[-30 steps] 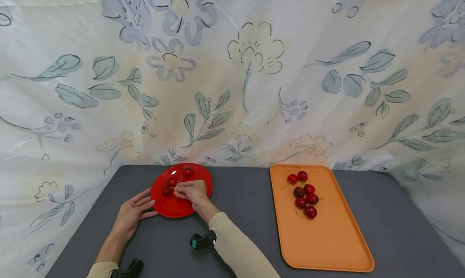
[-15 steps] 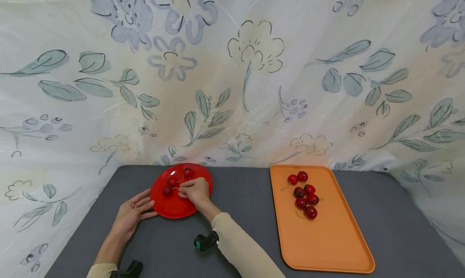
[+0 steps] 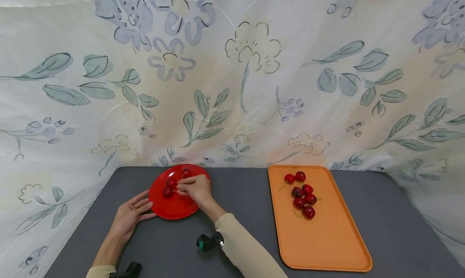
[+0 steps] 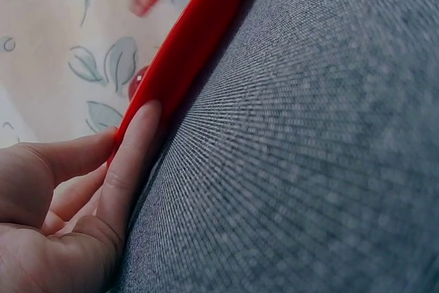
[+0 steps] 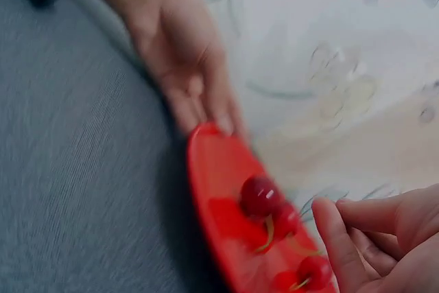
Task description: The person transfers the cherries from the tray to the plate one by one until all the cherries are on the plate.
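My left hand (image 3: 128, 217) touches the left rim of a red plate (image 3: 175, 210); its fingers look straight and extended, with the thumb lower along the edge. On the plate lie three dark red cherries with stems, among them the front cherry (image 3: 167, 192) and the back cherry (image 3: 186, 173). Just over the plate's right half hovers my right hand (image 3: 197, 189). Its thumb and index fingertips come close together near the front cherry's stem (image 5: 305, 246), with a slight gap and nothing seen between them. Its other fingers are bent and partly hidden.
An orange tray (image 3: 327, 245) lies to the right on the grey table (image 3: 239, 213), with several cherries (image 3: 303, 197) grouped in its back half. A flowered cloth (image 3: 232, 88) hangs behind the table. Each wrist wears a black device (image 3: 210, 242).
My right hand first shifts a little right, off the front cherry's stem, then moves slightly up and back towards the middle cherry. The cherries stay on the plate. My left hand stays at the rim.
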`<state>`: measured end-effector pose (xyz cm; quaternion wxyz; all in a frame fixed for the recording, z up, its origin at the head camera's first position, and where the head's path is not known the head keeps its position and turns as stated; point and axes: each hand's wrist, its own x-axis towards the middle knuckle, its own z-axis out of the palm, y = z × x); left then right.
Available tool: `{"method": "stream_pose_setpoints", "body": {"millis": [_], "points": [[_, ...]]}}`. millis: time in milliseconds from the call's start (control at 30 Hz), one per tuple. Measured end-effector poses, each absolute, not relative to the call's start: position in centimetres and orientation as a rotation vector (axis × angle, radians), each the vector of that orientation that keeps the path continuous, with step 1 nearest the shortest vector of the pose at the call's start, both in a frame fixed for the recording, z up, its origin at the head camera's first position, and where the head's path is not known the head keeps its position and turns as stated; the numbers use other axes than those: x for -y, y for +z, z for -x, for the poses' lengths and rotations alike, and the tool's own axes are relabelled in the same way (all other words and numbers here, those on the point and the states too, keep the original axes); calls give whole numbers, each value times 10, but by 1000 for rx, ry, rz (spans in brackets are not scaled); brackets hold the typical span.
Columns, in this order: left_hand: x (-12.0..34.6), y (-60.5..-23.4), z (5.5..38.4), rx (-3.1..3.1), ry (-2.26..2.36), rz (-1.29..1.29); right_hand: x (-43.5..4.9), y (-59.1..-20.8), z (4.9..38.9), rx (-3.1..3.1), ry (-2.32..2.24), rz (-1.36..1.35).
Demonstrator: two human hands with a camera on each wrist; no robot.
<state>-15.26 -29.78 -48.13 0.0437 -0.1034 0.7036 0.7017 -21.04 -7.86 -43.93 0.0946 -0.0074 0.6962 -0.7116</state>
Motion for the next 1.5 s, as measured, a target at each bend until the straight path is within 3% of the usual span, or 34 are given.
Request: {"method": "stream_pose_setpoints", "body": {"millis": [433, 733, 1100, 1500], "points": [[301, -481, 154, -2145, 2161, 289, 41, -378, 205, -2169, -2017, 353], [302, -481, 154, -2123, 2172, 259, 13, -365, 205, -2185, -2018, 425], [302, -482, 155, -2105, 2179, 264, -55, -373, 225, -2151, -2133, 215], [301, -477, 153, -2094, 2161, 273, -170, -387, 245, -1927, -1981, -83]]}}
